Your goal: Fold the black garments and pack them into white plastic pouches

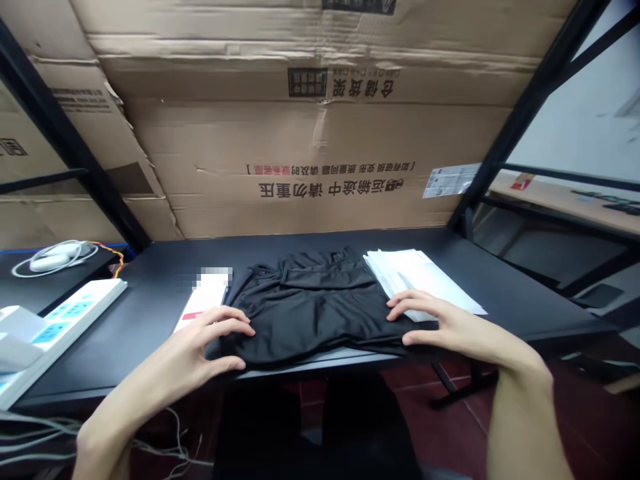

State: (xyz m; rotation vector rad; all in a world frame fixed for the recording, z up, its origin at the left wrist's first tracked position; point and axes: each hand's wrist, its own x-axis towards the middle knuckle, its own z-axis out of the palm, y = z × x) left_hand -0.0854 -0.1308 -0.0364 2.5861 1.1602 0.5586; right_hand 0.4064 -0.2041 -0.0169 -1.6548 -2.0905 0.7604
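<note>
A black garment [320,313] of thin, wrinkled cloth lies folded on the dark table, with a gathered band along its far side. It looks like trousers or shorts, but the folds hide the exact kind. At its left edge, my left hand [223,333] rests with fingertips on the cloth, thumb and fingers apart. My right hand [425,320] touches the opposite edge in a similar way, its fingers spread. Something pale and flat [330,358] shows from under the garment's front edge.
White papers [425,273] are stacked right of the garment. On the left lie a white and red card or box [205,300], a power strip [75,323] with plugs, and a coiled white cable [57,258]. Cardboard [320,133] stands behind, between black frame posts [525,113].
</note>
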